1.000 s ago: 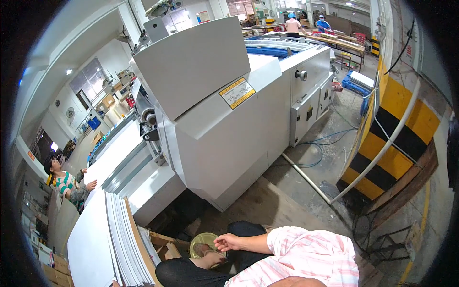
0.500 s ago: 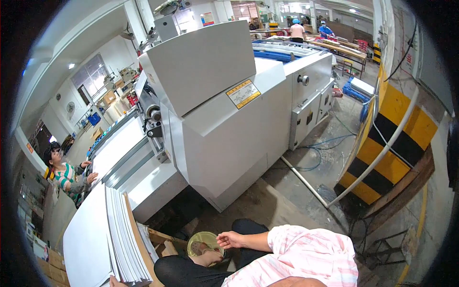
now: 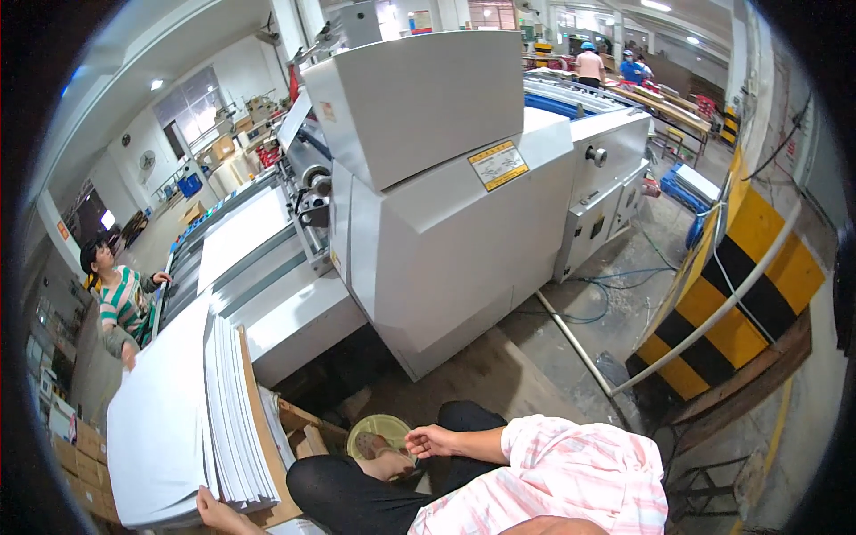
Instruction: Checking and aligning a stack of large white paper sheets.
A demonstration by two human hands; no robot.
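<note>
A tall stack of large white paper sheets [image 3: 160, 401] stands at my left, its near side fanned into layers. At its near corner, my left hand [image 3: 216, 510] has its thumb on the paper edge and its fingers closed on it; how many sheets it pinches cannot be made out. My right hand [image 3: 432, 440] rests above my lap, empty, with its fingers loosely bent and partly apart. A brown board [image 3: 259, 419] stands along the stack's right side.
A big grey machine [image 3: 446, 241] fills the middle, with a white sheet [image 3: 245, 236] on its feed bed. Across the stack, a co-worker in a striped top [image 3: 123, 299] has one hand near the paper. A yellow-green basin [image 3: 364, 428] sits by my foot. A striped post base [image 3: 740, 285] stands right.
The view has shifted, bringing more of my left hand into sight at the stack's corner. The co-worker's one hand has dropped to the paper's far edge. My right hand has stayed put.
</note>
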